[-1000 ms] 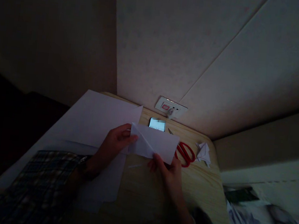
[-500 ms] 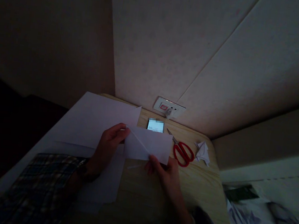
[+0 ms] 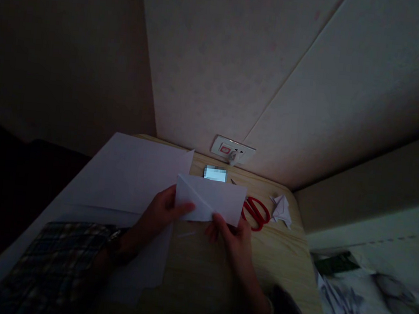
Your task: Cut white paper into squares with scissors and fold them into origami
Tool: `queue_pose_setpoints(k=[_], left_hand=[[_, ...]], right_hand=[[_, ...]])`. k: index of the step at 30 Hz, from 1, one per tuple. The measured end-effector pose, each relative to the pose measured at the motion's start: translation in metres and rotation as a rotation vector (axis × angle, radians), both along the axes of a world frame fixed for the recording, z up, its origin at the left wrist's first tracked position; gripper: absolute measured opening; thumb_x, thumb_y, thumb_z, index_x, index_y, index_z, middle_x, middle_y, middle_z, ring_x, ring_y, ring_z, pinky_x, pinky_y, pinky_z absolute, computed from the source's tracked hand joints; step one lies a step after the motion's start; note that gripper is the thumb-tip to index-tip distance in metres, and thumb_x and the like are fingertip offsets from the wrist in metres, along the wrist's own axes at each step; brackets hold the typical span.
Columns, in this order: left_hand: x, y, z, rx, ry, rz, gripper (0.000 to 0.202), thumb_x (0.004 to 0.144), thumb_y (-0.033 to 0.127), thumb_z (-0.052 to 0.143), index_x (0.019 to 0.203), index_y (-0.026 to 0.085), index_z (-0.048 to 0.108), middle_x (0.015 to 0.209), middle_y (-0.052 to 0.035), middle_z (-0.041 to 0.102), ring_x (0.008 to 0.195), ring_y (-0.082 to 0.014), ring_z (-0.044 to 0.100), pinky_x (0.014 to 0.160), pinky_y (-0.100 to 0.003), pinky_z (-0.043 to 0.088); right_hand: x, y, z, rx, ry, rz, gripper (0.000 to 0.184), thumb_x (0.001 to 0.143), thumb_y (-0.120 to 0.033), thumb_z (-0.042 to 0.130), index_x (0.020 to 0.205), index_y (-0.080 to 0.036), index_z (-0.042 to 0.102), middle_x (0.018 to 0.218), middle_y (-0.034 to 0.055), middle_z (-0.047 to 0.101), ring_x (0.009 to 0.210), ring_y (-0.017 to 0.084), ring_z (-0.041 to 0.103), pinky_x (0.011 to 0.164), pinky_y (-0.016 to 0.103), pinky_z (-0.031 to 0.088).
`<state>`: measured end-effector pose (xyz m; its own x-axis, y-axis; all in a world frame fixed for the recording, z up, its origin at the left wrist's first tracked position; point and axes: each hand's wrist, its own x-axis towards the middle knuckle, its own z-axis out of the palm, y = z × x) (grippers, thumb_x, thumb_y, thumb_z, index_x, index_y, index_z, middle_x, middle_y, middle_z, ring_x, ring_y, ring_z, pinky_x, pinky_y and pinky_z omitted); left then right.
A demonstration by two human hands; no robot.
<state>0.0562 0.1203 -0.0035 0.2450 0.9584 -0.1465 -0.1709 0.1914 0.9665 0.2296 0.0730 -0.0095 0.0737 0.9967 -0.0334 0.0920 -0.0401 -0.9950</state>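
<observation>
I hold a folded white paper [image 3: 212,197] with a diagonal crease just above a light wooden table [image 3: 205,271]. My left hand [image 3: 160,214] pinches the paper's left lower edge, thumb on top. My right hand [image 3: 233,237] grips its bottom edge near the middle, fingers closed on it. A lit phone [image 3: 216,173] lies behind the paper, partly hidden by it.
Large white sheets [image 3: 128,178] cover the table's left side. Red-handled scissors [image 3: 254,212] and a small crumpled folded paper [image 3: 282,208] lie at the right. A wall socket [image 3: 232,151] with a plug sits behind the phone. Dark clutter lies beyond the table's right edge.
My left hand slid from the paper's upper left corner down to its lower left edge. The paper now covers more of the phone and the scissors' blades.
</observation>
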Motion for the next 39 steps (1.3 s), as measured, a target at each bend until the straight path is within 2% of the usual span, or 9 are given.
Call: queue_pose_setpoints(k=[3,8,11,15,20,23,30,39], left_hand=[[0.003,-0.001,0.004,-0.02,0.101,-0.079,0.022,0.061,0.033,0.077,0.065,0.017,0.062,0.056,-0.0017,0.07,0.051,-0.0182,0.063,0.053,-0.027,0.051],[-0.001,0.005,0.005,0.071,0.145,0.038,0.019,0.062,0.031,0.075,0.066,0.018,0.062,0.051,0.0015,0.067,0.045,-0.0148,0.058,0.048,-0.024,0.046],[-0.003,0.006,0.003,0.091,0.147,0.057,0.018,0.064,0.031,0.073,0.065,0.018,0.061,0.05,0.0022,0.066,0.044,-0.0134,0.055,0.047,-0.023,0.044],[-0.002,0.004,0.003,0.085,0.176,0.074,0.021,0.063,0.031,0.074,0.067,0.018,0.059,0.048,0.0039,0.063,0.045,-0.0131,0.054,0.047,-0.022,0.044],[0.001,0.0,0.004,0.032,0.105,0.062,0.026,0.061,0.03,0.076,0.076,0.017,0.06,0.054,0.0048,0.063,0.049,-0.0136,0.057,0.05,-0.022,0.045],[0.005,-0.003,0.003,-0.022,0.045,0.107,0.028,0.058,0.03,0.077,0.078,0.017,0.061,0.055,0.0047,0.063,0.051,-0.0133,0.058,0.053,-0.022,0.047],[0.009,-0.011,-0.002,-0.078,0.053,0.098,0.02,0.059,0.031,0.076,0.056,0.015,0.064,0.054,0.0004,0.065,0.054,-0.014,0.058,0.057,-0.024,0.047],[0.009,-0.014,0.002,-0.094,0.085,0.093,0.018,0.06,0.03,0.075,0.053,0.017,0.066,0.052,0.0005,0.067,0.051,-0.0133,0.057,0.053,-0.022,0.045]], right_hand=[[0.0,0.001,-0.003,-0.002,-0.012,0.015,0.039,0.082,-0.045,0.062,0.053,-0.019,0.062,0.047,0.0011,0.063,0.042,0.014,0.056,0.046,0.024,0.045],[0.002,0.003,-0.001,0.003,-0.036,-0.017,0.037,0.081,-0.047,0.062,0.059,-0.018,0.064,0.049,0.0006,0.062,0.044,0.013,0.055,0.046,0.023,0.043],[0.002,0.004,0.002,0.004,-0.009,-0.026,0.031,0.08,-0.045,0.063,0.064,-0.018,0.066,0.052,-0.0001,0.064,0.045,0.013,0.055,0.045,0.023,0.043],[0.001,0.003,0.002,0.009,-0.012,-0.003,0.028,0.08,-0.041,0.063,0.063,-0.019,0.065,0.053,-0.0006,0.064,0.046,0.013,0.055,0.046,0.023,0.042],[0.002,0.002,-0.003,0.031,-0.104,-0.018,0.031,0.081,-0.039,0.064,0.057,-0.019,0.064,0.051,-0.0008,0.063,0.047,0.013,0.056,0.049,0.024,0.041],[0.002,0.001,-0.005,0.05,-0.088,-0.01,0.031,0.083,-0.039,0.063,0.059,-0.019,0.064,0.051,-0.0006,0.063,0.047,0.013,0.056,0.048,0.024,0.041],[-0.003,-0.004,-0.002,0.086,-0.09,-0.008,0.033,0.082,-0.039,0.062,0.056,-0.019,0.062,0.048,-0.0007,0.062,0.044,0.013,0.054,0.046,0.023,0.04],[-0.001,-0.005,-0.002,0.105,-0.141,-0.001,0.034,0.083,-0.039,0.061,0.056,-0.018,0.063,0.047,-0.0008,0.062,0.043,0.013,0.054,0.046,0.024,0.04]])
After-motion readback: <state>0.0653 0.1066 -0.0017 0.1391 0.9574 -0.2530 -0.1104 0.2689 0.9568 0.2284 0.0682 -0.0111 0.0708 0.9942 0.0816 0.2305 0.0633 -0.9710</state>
